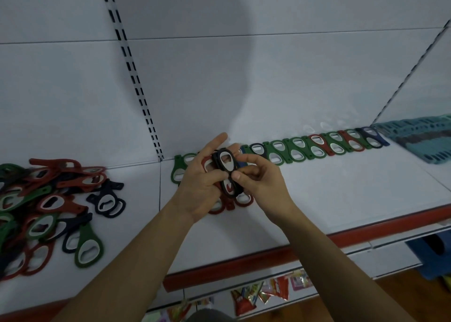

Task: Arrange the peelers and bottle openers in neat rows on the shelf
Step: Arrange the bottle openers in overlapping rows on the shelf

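**Surface and room.** A white shelf [341, 187] with a red front strip [366, 231] stands against a white panel [219, 77]. A slotted upright [136, 82] runs down the panel to the shelf's back edge. At left, a loose pile [44, 207] of red, green and black bottle openers lies on the shelf, tangled and overlapping. A row [317, 146] of green, red and dark blue openers runs along the back of the shelf, each overlapping the next. It starts just left of the hands and reaches towards the right end. Beyond it, at far right, lies a teal stack [419, 141], too blurred to identify. Below the shelf hang coloured packets [263, 295]. A blue crate [434, 255] sits at lower right above a wooden floor [402, 292].

**Writing.** The print on the packets is too blurred to read.

**Hands.** Both are raised over the middle of the shelf, in front of the row's left end. The left hand [202, 187] grasps a bunch [219, 204] of red and black openers, with the thumb across the front and the index finger stretched upward. The right hand [258, 177] pinches the narrow waist of the black opener [225, 160] between thumb and curled fingers. This opener lies on top of the bunch, its metal-lined opening facing the camera.
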`<state>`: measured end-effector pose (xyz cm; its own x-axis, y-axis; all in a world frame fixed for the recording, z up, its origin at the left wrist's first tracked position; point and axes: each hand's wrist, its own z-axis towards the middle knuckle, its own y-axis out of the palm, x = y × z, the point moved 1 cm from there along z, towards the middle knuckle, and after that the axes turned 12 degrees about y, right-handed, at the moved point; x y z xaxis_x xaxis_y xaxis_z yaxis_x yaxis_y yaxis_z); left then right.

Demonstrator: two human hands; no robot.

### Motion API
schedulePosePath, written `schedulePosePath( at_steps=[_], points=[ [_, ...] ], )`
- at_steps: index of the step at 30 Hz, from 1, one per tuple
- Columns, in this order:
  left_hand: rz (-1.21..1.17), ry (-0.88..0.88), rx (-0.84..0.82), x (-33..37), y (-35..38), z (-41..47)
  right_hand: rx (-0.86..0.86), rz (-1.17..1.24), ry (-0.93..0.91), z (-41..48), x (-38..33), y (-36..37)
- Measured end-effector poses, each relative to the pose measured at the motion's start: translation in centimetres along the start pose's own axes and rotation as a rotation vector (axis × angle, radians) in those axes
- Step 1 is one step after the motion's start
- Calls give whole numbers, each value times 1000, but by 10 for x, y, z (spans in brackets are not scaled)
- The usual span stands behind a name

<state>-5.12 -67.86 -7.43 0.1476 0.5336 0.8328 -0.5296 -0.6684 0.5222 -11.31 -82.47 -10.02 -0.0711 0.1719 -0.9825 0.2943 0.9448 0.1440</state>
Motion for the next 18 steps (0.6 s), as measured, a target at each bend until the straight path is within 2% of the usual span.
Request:
schedulePosePath(
  at_steps=[4, 6, 8, 10, 12, 16, 18],
  points=[
    [62, 16, -21, 3, -1, 1, 133, -86, -29, 0, -6, -5],
    [132, 30, 35, 5, -4, 4, 236, -176, -28, 2, -9, -18],
    [316, 36, 127, 7, -10, 10, 313, -405, -17, 5, -8, -36],
    [541, 11, 145, 8, -17, 14, 347, -682, 29, 4, -3, -52],
    [841, 13, 14, 6, -20, 16, 366, -798, 77, 3, 3, -59],
    [1494, 126, -466, -9, -10, 8, 419, -955, 81, 3, 14, -53],
    [1649, 168, -550, -17, -6, 4, 466, -1028, 58, 2, 20, -49]
  ],
)
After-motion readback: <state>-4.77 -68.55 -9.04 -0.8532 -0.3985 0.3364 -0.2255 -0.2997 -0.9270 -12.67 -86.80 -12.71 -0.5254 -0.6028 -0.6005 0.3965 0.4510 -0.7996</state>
